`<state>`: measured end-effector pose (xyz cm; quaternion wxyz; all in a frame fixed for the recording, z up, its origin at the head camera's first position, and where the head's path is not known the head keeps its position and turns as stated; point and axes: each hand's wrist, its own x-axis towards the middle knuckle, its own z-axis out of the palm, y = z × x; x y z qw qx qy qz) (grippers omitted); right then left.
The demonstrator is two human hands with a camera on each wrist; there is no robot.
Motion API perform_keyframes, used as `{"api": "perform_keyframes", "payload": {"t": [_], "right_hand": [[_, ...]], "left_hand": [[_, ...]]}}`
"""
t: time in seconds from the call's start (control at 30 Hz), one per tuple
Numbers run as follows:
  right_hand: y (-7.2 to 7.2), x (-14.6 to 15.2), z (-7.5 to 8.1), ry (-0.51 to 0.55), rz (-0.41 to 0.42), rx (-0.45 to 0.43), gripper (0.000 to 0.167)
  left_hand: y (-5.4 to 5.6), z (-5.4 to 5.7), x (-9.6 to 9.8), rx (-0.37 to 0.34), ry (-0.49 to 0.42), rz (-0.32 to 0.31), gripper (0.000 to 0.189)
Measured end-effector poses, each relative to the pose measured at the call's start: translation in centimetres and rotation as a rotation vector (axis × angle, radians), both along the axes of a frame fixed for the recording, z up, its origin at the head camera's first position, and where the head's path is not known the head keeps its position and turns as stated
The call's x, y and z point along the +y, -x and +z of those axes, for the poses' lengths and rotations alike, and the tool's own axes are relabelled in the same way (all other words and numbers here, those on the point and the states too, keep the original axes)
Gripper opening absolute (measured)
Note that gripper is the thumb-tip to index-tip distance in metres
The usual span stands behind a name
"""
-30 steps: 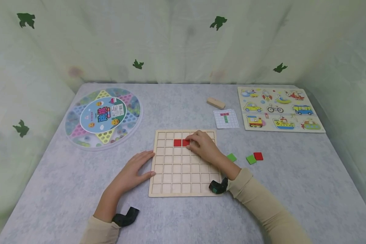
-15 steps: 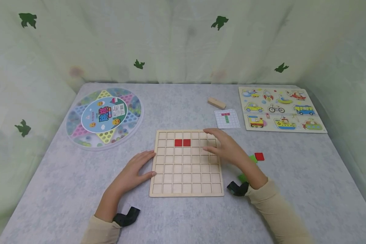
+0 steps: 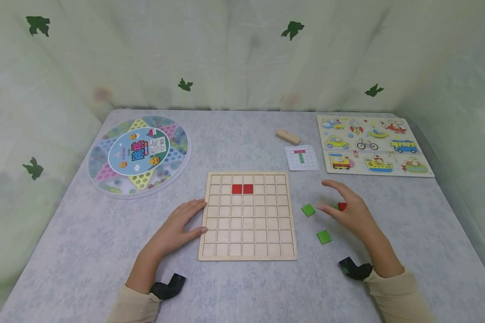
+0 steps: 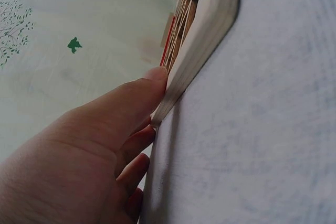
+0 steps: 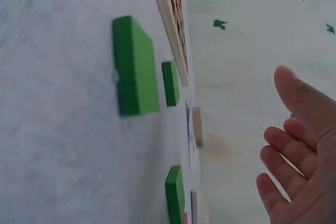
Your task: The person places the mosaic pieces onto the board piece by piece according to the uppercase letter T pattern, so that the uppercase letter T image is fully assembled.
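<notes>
Your right hand (image 3: 353,213) hides part of the loose red tile (image 3: 342,207) in the head view.
Only a sliver of the green tile (image 3: 336,207) beside it shows; the bottom edge crops both your sleeves (image 3: 135,306). The left wrist view cuts off the board (image 4: 210,30) at the top and your left hand (image 4: 73,153) at the left. On the disc (image 3: 139,154), the sticker (image 3: 158,145) is too small to read.
</notes>
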<state>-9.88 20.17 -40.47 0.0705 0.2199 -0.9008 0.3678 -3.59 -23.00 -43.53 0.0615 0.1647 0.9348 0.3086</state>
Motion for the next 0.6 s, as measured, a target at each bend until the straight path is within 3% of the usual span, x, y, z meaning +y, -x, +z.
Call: {"api": "perform_keyframes", "payload": {"t": [0.27, 0.6], "right_hand": [[-0.8, 2.4, -1.1, -0.031, -0.095, -0.081, 0.064], [-1.2, 3.6, -1.8, 0.004, -0.123, -0.154, 0.062]], "left_hand": [[0.0, 0.0, 0.0, -0.002, -0.004, 0.002, 0.068], [-0.1, 0.0, 0.0, -0.003, -0.005, 0.009, 0.067]]}}
